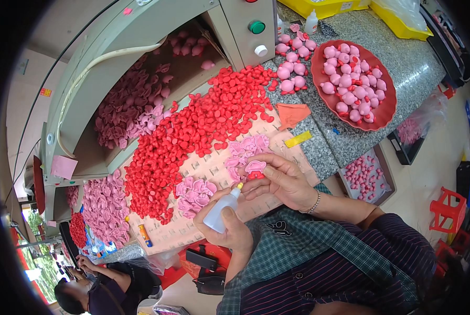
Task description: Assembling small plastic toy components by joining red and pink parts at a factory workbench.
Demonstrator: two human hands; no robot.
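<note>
My left hand (236, 232) is closed around a translucent white squeeze bottle (219, 214) with a yellow nozzle, tilted up toward my right hand. In the fingers of my right hand (291, 186) is a small pink molded piece (255, 167) with red (255, 175) showing just below it. The nozzle tip is near this piece; whether it touches cannot be made out. Behind my fingers lies a small heap of pink molded pieces (248, 148), and another pink heap (194, 195) lies left of the bottle.
A long mound of glossy red pieces (193, 131) covers the back of the worktop before a grey machine (88, 68). At the right stands a red bowl (387, 113) of round pink parts. A glue stick (145, 235) lies front left. Another person (114, 286) sits lower left.
</note>
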